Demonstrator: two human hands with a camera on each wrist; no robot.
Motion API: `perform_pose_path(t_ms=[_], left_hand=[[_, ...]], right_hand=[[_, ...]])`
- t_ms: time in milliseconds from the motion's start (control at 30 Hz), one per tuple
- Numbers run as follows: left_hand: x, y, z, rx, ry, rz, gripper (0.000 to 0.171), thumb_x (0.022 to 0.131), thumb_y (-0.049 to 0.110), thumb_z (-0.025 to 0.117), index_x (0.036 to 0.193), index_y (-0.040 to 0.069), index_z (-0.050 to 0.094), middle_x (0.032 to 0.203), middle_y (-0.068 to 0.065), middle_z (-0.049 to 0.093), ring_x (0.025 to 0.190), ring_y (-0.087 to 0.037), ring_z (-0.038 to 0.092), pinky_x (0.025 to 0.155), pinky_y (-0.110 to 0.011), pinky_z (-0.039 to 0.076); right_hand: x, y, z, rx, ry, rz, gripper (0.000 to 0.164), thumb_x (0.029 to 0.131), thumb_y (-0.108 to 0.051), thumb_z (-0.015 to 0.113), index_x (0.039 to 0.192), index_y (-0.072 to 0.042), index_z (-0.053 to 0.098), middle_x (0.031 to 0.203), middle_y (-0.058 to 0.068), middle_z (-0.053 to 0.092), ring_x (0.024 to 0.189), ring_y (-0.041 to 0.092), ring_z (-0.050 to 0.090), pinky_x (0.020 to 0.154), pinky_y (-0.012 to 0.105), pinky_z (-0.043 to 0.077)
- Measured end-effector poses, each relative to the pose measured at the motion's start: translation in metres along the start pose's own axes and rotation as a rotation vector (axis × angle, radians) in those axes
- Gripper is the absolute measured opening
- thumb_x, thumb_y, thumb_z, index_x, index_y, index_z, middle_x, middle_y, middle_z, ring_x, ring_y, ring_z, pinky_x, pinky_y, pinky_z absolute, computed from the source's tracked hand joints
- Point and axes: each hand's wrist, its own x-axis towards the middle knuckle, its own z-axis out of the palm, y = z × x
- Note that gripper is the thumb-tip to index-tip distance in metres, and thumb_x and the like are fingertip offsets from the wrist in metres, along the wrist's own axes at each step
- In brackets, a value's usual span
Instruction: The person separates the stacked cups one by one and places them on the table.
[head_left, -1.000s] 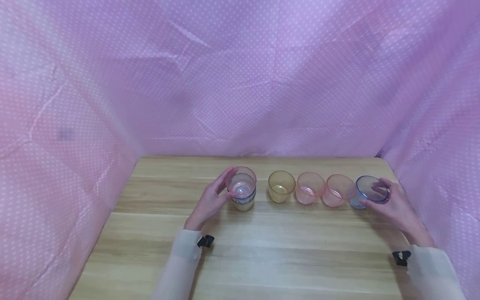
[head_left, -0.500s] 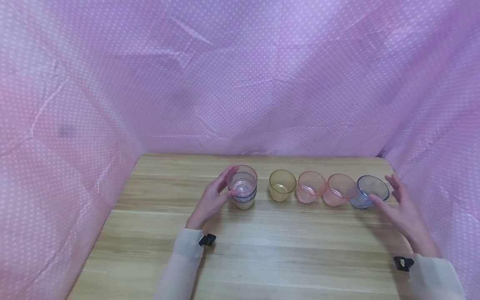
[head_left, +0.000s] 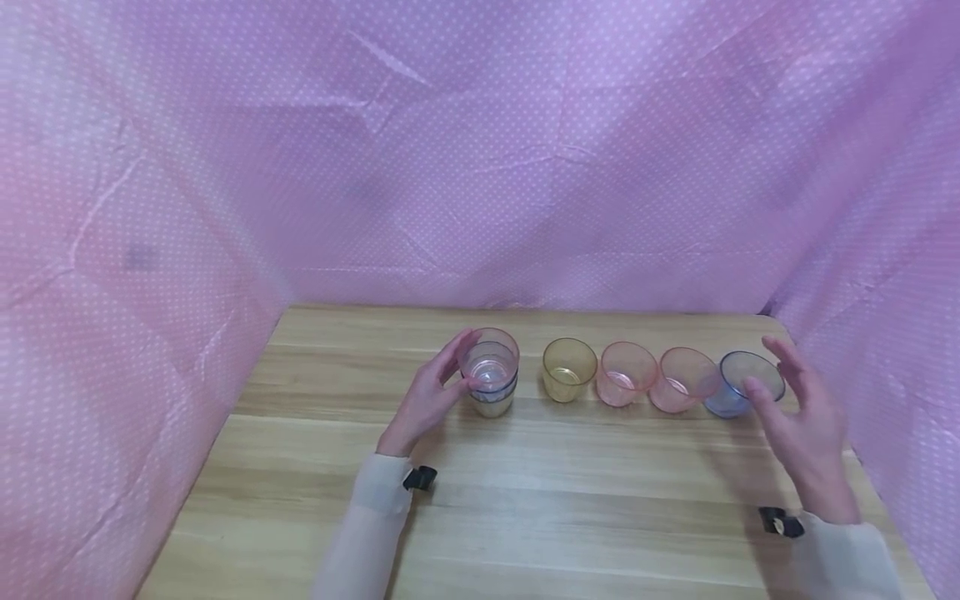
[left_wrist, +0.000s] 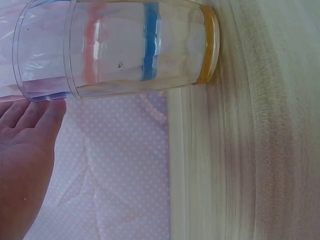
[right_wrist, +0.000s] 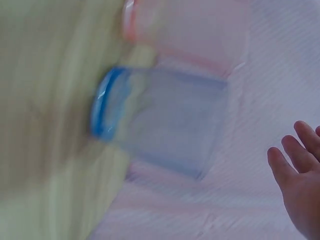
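Observation:
In the head view, my left hand (head_left: 430, 398) has its thumb and fingers around the upper part of a stack of clear plastic cups. A pink cup (head_left: 489, 340) is on top, over a blue cup and a yellow cup (head_left: 492, 408) at the bottom. The left wrist view shows the fingers against the stack's wall (left_wrist: 120, 55), with the yellow base on the table. My right hand (head_left: 812, 429) is raised by the blue cup (head_left: 727, 404), fingers and thumb spread and holding nothing. In the right wrist view, a gap separates the fingers (right_wrist: 295, 160) from that cup.
To the left of the blue cup, a yellow cup (head_left: 568, 383) and two pink cups (head_left: 619, 388) (head_left: 677, 395) stand upright in a row on the wooden table (head_left: 585, 508). Pink dotted cloth (head_left: 480, 167) hangs behind and along both sides.
My right hand has let go of the blue cup and drawn back, its fingers spreading and lifting. My left hand has stayed at the stack.

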Motion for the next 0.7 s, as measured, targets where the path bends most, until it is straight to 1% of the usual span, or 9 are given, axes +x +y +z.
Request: perform_pose_path(t_ms=[67,133,200,300,333,400,500,600,700], left_hand=[[0.0,0.0,0.0,0.004,0.004,-0.005,0.075,0.096,0.005,0.072,0.161,0.008,0.034,0.161,-0.005,0.045,0.15,-0.023,0.037,0.123,-0.036,0.033],[0.0,0.0,0.001,0.015,0.007,-0.007,0.075,0.096,0.005,0.072,0.161,0.009,0.034,0.161,-0.005,0.045,0.15,-0.024,0.038,0.123,-0.037,0.033],[0.001,0.0,0.001,0.049,0.01,0.002,0.075,0.096,0.005,0.072,0.161,0.008,0.034,0.16,-0.006,0.045,0.149,-0.026,0.039,0.122,-0.038,0.034],[0.001,-0.001,0.002,0.115,0.006,0.036,0.074,0.096,0.005,0.072,0.16,0.004,0.035,0.16,-0.009,0.046,0.147,-0.028,0.042,0.12,-0.038,0.037],[0.001,-0.001,0.002,0.137,0.006,0.05,0.074,0.096,0.005,0.072,0.16,0.003,0.035,0.16,-0.009,0.046,0.147,-0.029,0.043,0.12,-0.037,0.038],[0.001,-0.001,0.002,0.17,0.003,0.069,0.074,0.096,0.005,0.072,0.159,0.002,0.034,0.16,-0.011,0.045,0.146,-0.03,0.044,0.119,-0.036,0.038],[0.0,-0.001,0.003,0.196,0.005,0.076,0.076,0.095,0.005,0.071,0.16,0.002,0.032,0.16,-0.011,0.044,0.146,-0.031,0.044,0.119,-0.036,0.038],[-0.002,0.0,0.003,0.203,0.013,0.082,0.076,0.095,0.005,0.071,0.16,0.0,0.031,0.16,-0.012,0.044,0.145,-0.032,0.044,0.119,-0.037,0.038],[-0.001,0.0,0.002,0.192,0.019,0.103,0.076,0.095,0.005,0.071,0.159,-0.001,0.032,0.159,-0.014,0.045,0.145,-0.034,0.045,0.119,-0.038,0.039]], right_hand=[[0.003,-0.008,0.009,0.053,0.032,-0.091,0.055,0.088,0.006,0.073,0.141,0.006,0.058,0.144,0.001,0.063,0.134,0.003,0.053,0.113,0.015,0.04],[0.004,-0.021,0.017,0.1,0.044,-0.149,0.053,0.088,0.008,0.072,0.139,0.011,0.057,0.142,0.006,0.064,0.134,0.006,0.054,0.114,0.017,0.04],[0.004,-0.038,0.025,0.139,0.05,-0.166,0.051,0.089,0.008,0.069,0.138,0.013,0.057,0.142,0.007,0.064,0.133,0.006,0.055,0.114,0.018,0.04],[0.003,-0.065,0.035,0.183,0.055,-0.186,0.05,0.09,0.007,0.068,0.138,0.013,0.056,0.141,0.009,0.065,0.13,0.006,0.057,0.115,0.02,0.041],[0.003,-0.071,0.038,0.201,0.058,-0.202,0.049,0.09,0.007,0.068,0.136,0.015,0.056,0.141,0.012,0.065,0.129,0.007,0.057,0.115,0.022,0.041],[0.004,-0.077,0.046,0.239,0.045,-0.235,0.048,0.092,0.002,0.069,0.136,0.017,0.055,0.141,0.017,0.064,0.131,0.011,0.057,0.116,0.025,0.041],[0.003,-0.08,0.06,0.255,0.006,-0.256,0.05,0.093,0.0,0.07,0.138,0.015,0.055,0.143,0.02,0.061,0.133,0.011,0.055,0.118,0.025,0.04],[0.002,-0.085,0.078,0.258,-0.039,-0.3,0.052,0.092,0.0,0.07,0.139,0.015,0.054,0.141,0.028,0.059,0.133,0.013,0.055,0.117,0.026,0.04],[0.001,-0.09,0.099,0.271,-0.097,-0.34,0.057,0.085,0.004,0.07,0.14,0.013,0.054,0.14,0.03,0.058,0.133,0.016,0.056,0.118,0.028,0.04]])
